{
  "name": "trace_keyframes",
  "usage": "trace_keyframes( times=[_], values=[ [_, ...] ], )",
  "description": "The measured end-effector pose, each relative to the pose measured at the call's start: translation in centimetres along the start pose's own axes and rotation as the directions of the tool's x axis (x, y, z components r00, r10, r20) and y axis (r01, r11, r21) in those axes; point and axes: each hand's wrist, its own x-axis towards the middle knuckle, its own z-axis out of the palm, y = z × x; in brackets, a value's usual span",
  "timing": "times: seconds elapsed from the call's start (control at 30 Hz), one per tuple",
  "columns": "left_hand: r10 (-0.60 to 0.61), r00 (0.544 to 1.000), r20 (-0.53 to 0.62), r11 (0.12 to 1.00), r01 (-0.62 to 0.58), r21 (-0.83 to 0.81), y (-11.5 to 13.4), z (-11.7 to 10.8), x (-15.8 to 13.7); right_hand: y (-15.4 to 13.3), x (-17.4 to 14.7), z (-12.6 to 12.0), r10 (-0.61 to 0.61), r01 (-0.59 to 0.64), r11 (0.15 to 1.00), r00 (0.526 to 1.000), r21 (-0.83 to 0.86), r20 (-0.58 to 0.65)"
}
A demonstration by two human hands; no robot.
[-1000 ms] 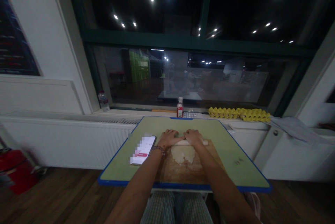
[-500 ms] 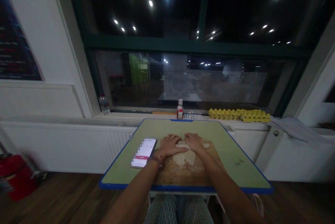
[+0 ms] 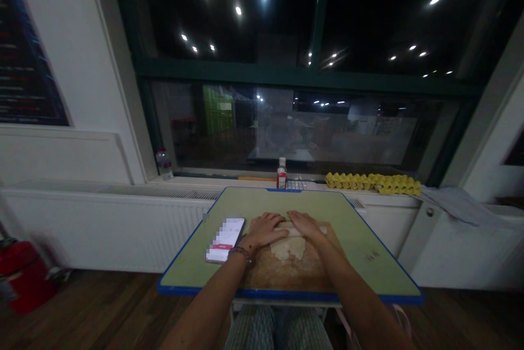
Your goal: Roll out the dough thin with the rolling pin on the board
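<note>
A pale rolling pin (image 3: 286, 226) lies across the wooden board (image 3: 295, 276), with a thin, uneven sheet of dough (image 3: 287, 249) spread just on the near side of it. My left hand (image 3: 265, 230) rests over the pin's left part, thumb pointing inward along it. Over its right part bends my right hand (image 3: 305, 223), and a short end of the pin sticks out beyond. Both palms press on the pin, and much of it is hidden beneath them. Left of my left hand a phone (image 3: 227, 238) with a lit screen lies on the green table (image 3: 364, 268).
Behind the table, the windowsill holds a small bottle with a red label (image 3: 281, 174), yellow egg trays (image 3: 372, 183) and a clear plastic bottle (image 3: 164, 164). White radiators (image 3: 123, 235) run below the sill. A red fire extinguisher (image 3: 27, 276) stands on the floor at left.
My right hand has shifted slightly down and leftward on the rolling pin. My left hand stays nearly in place, and the dough looks much the same.
</note>
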Motion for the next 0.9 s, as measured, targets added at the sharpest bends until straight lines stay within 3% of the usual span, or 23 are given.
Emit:
trace_keyframes(
  times=[0.5, 0.9],
  values=[
    [-0.010, 0.999, -0.030, 1.000, 0.010, 0.023, 0.2, 0.3, 0.1, -0.8, -0.1, 0.0, 0.094, -0.087, 0.993, 0.992, -0.079, 0.085],
    [0.010, 0.999, -0.034, 1.000, -0.009, 0.019, 0.3, 0.1, 0.1, -1.4, -0.4, -0.6, 0.147, -0.140, 0.987, 0.986, -0.083, 0.084]
  ],
)
